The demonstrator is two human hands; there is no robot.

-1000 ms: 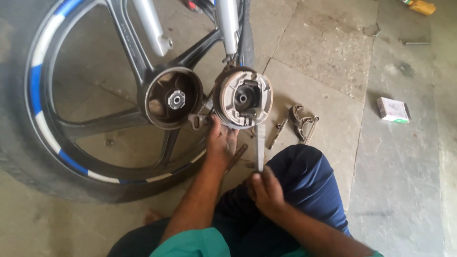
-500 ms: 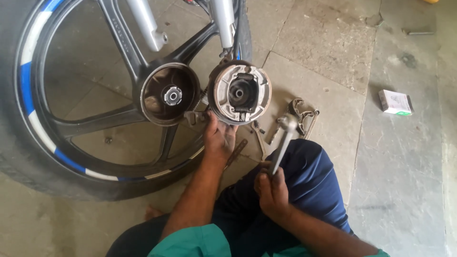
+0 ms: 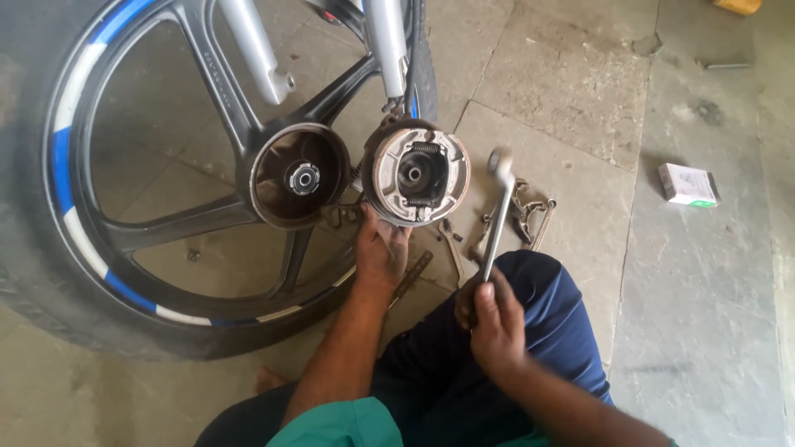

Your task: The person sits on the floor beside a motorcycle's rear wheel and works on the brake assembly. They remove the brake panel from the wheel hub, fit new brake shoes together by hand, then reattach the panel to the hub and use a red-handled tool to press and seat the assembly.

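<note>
steel wrench (image 3: 495, 217) sits in our right hand (image 3: 495, 319), fingers wrapped tight round its lower shaft, head tilted up and away above our knee. our left hand (image 3: 381, 252) grips the lower edge of the brake plate (image 3: 418, 172), fingers curled under it; the plate faces up at us, shoes and springs showing. just left of it we note the wheel hub drum (image 3: 296, 175) of the motorcycle wheel (image 3: 74, 215), black rim with blue and white striping. loose metal parts (image 3: 526, 217) lie on the stone floor (image 3: 704, 314), a small white box (image 3: 689, 184) well apart to the right.
</note>
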